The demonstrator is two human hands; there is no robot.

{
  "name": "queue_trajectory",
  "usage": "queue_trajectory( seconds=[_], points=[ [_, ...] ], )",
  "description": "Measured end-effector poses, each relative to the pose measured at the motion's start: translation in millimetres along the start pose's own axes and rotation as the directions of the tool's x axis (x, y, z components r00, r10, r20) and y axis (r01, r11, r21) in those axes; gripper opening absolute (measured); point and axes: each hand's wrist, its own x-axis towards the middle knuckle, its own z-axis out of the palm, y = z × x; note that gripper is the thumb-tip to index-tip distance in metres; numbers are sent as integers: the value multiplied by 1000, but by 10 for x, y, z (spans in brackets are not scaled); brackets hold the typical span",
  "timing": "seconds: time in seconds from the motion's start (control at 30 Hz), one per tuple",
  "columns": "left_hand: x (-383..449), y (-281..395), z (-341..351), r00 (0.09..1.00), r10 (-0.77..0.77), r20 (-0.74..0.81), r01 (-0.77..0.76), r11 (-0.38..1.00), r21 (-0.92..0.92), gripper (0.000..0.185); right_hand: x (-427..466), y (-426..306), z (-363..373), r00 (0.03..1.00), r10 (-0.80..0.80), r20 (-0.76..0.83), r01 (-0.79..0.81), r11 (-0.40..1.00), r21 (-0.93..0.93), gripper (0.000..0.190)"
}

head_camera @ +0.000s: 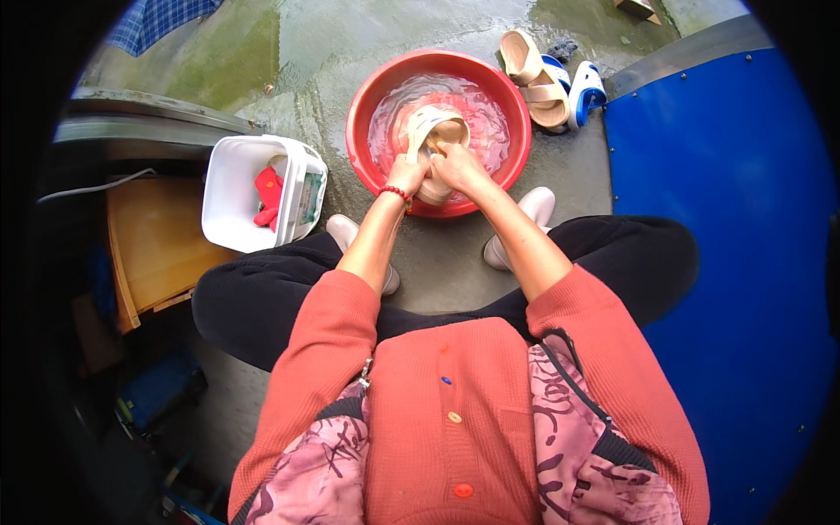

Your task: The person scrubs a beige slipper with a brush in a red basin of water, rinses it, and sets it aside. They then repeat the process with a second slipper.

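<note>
A beige slide sandal with crossed straps is tilted in a red plastic basin of water. My left hand grips the sandal's edge near the basin's front rim, and a red bead bracelet is on that wrist. My right hand is closed at the sandal's footbed, over a small tan object whose kind is hard to make out. The fingers of both hands hide part of the sole. The water around the sandal is rippled.
Right of the basin lie a pair of beige sandals, white-and-blue clogs and a dark scrubber. At left stands a white bucket with red cloth-like items. A blue panel borders the right; a wooden board is at left.
</note>
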Motion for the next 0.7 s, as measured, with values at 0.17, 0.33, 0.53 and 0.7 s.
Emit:
queue_trajectory(
  seconds=[0.17,0.33,0.53,0.7],
  points=[
    [-42,-5,159,996,26,-81,-20,997,79,14,409,29,106,987,141,-79,-148,985,-90,38],
    [-24,61,150,997,61,-52,-58,997,57,12,606,115,119,984,80,-158,-101,987,-128,36],
    [137,-182,211,984,52,-172,-34,994,105,23,242,40,20,995,96,-38,-102,966,-236,36],
    [84,-78,302,985,92,-143,-65,981,181,17,514,-123,-114,991,95,-95,-120,944,-307,34]
  ],
)
